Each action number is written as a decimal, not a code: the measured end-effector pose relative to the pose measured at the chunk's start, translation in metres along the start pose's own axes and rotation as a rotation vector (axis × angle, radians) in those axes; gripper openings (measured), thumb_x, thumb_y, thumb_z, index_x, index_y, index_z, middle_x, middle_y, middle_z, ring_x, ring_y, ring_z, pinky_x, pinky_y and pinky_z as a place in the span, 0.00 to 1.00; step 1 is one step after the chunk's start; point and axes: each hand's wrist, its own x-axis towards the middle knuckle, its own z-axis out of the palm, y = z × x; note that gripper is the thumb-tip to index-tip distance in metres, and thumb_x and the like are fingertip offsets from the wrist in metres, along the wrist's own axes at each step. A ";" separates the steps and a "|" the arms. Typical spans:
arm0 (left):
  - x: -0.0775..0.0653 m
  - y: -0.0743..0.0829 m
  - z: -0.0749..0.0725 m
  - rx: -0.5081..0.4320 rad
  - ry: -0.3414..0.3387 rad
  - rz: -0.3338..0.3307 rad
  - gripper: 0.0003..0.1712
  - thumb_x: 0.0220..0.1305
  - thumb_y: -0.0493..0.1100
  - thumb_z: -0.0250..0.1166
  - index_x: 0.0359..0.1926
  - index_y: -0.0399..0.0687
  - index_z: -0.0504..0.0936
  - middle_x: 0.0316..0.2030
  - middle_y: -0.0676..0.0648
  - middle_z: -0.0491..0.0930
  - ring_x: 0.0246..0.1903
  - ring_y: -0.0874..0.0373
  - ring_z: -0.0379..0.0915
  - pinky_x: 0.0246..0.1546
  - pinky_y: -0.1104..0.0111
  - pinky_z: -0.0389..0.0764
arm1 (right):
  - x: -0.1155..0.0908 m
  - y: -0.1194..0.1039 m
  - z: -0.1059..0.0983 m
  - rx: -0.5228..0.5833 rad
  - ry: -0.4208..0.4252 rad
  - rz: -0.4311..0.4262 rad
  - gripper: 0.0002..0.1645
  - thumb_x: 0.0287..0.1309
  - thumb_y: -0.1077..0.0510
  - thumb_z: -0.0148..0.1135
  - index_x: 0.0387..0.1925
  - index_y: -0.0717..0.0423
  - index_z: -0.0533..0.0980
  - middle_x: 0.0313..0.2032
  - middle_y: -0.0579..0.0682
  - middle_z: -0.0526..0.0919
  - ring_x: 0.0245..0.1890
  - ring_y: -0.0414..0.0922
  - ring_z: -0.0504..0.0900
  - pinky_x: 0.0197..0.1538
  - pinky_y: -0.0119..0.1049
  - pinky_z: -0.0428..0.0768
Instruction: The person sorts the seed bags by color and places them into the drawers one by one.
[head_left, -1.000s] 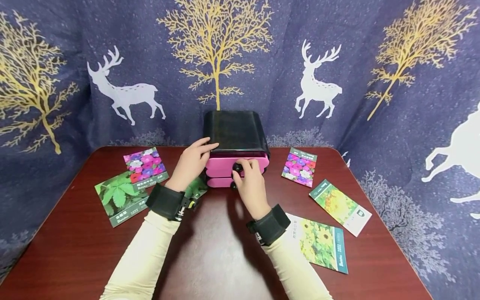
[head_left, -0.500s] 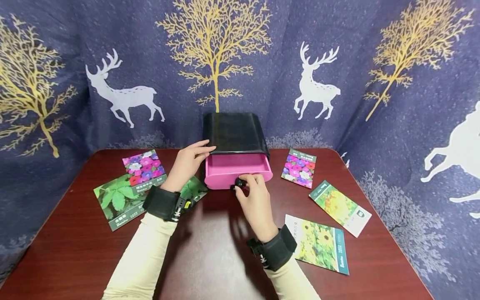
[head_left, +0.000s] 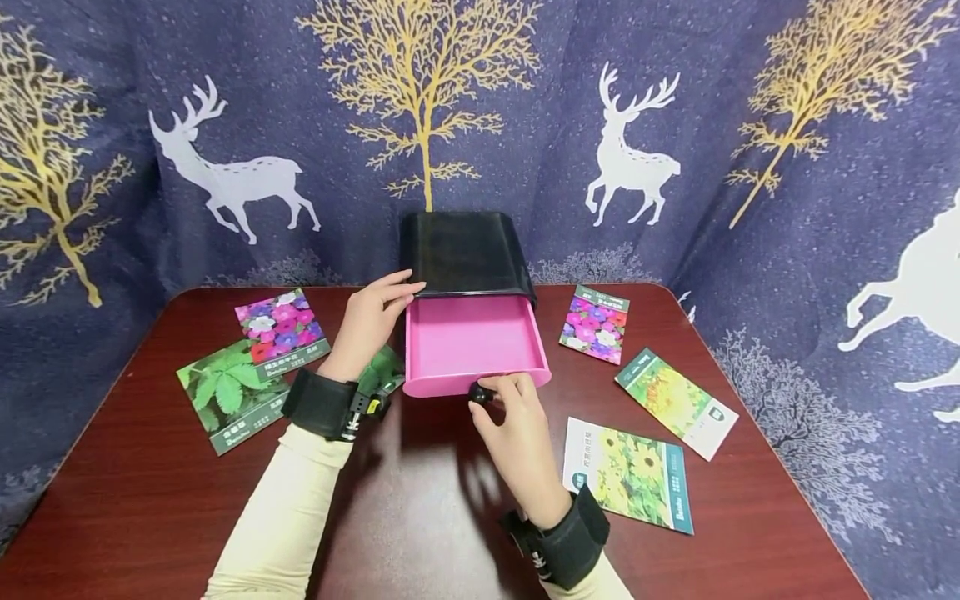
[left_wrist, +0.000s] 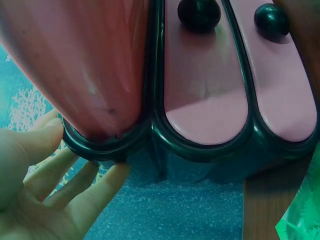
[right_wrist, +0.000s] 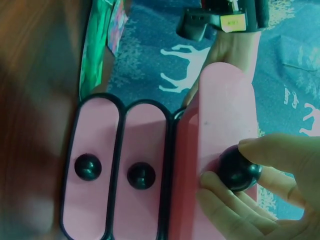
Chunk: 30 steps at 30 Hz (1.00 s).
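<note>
Head view: A black cabinet is standing at the far side of the desk. Its top drawer is projecting toward the person and is showing a plain pink floor between pink walls. The right hand is pinching the black knob on the drawer front. The left hand is resting on the cabinet's left front corner; its grip is lying unclenched. To the left, a petunia packet is overlapping a leaf packet, and a green packet is lying partly hidden behind the left wrist. To the right, a second flower packet, an orange-flower packet and a sunflower packet are lying apart from the cabinet.

Left wrist view: The left thumb and fingers are touching the black rim around the top drawer. The middle drawer and the bottom drawer are sitting flush in the cabinet; their contents are staying hidden behind the fronts.

Right wrist view: The right grip is holding the top knob between thumb and fingers. The top drawer is extending past the two lower fronts, each bearing a similar knob.
</note>
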 end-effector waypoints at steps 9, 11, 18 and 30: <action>0.001 0.001 0.003 -0.009 0.002 -0.003 0.17 0.65 0.38 0.58 0.54 0.49 0.80 0.61 0.45 0.72 0.61 0.47 0.67 0.54 0.55 0.75 | -0.013 0.004 0.003 -0.069 0.039 -0.035 0.16 0.48 0.60 0.70 0.41 0.53 0.78 0.37 0.48 0.73 0.38 0.43 0.80 0.41 0.35 0.80; 0.000 0.001 0.003 -0.013 0.008 -0.009 0.17 0.65 0.38 0.58 0.54 0.48 0.80 0.61 0.45 0.72 0.61 0.47 0.68 0.50 0.57 0.77 | -0.015 0.006 0.006 -0.076 0.038 -0.044 0.16 0.48 0.60 0.70 0.41 0.53 0.78 0.36 0.48 0.73 0.39 0.42 0.80 0.41 0.35 0.80; -0.001 0.000 0.005 -0.017 0.026 -0.028 0.17 0.66 0.39 0.57 0.54 0.50 0.80 0.62 0.46 0.72 0.57 0.48 0.72 0.29 0.68 0.67 | -0.020 0.009 0.012 -0.056 0.044 -0.035 0.16 0.48 0.60 0.70 0.40 0.52 0.77 0.36 0.48 0.71 0.41 0.41 0.79 0.41 0.35 0.80; -0.006 0.006 0.004 -0.061 -0.014 -0.078 0.18 0.68 0.38 0.54 0.57 0.48 0.77 0.65 0.46 0.67 0.53 0.47 0.73 0.32 0.68 0.70 | -0.025 0.029 -0.007 0.069 0.027 -0.102 0.20 0.54 0.66 0.63 0.51 0.55 0.75 0.42 0.50 0.77 0.40 0.42 0.81 0.45 0.33 0.81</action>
